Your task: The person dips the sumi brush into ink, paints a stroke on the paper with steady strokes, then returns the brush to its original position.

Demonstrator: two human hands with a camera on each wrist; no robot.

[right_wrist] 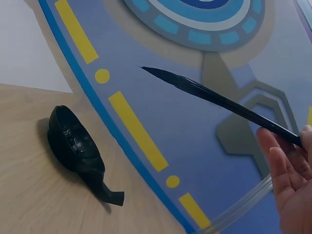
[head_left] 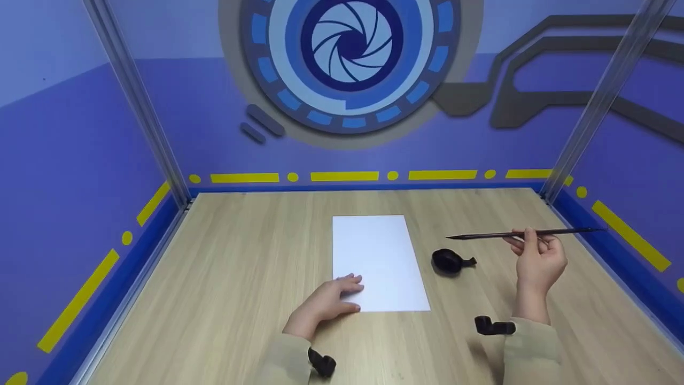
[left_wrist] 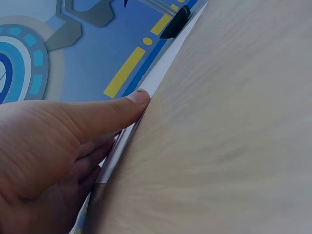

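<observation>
Brush (head_left: pixel 481 236) should handle as a light, fairly stiff stick; its dark shaft looks smooth, so it may roll or slip a little if pinched too loosely. The pointed tip (right_wrist: pixel 158 74) is probably soft and easily splayed, which makes the middle of the shaft, well back from the tip, the sensible place to take hold.

It is held above the desk (head_left: pixel 240 267), to the right of the paper (head_left: pixel 379 262), nearly level, tip towards the paper. The right grip (head_left: pixel 541 262) pinches it near mid-length, thumb across the shaft and fingers behind and beneath. That forearm comes in from the near side, right of the paper, and appears lifted.

The left grip (head_left: pixel 327 299) rests on the paper's near left corner, fingers and thumb loosely spread, its forearm slanting in towards the paper. The paper, thin and light, would likely slide or crease under a hard push; a flat touch at the edge suits it.

The black dish (head_left: pixel 447 263) sits just right of the paper; it looks rigid, best lifted by its stubby handle (head_left: pixel 470 262), which points away from the paper.
</observation>
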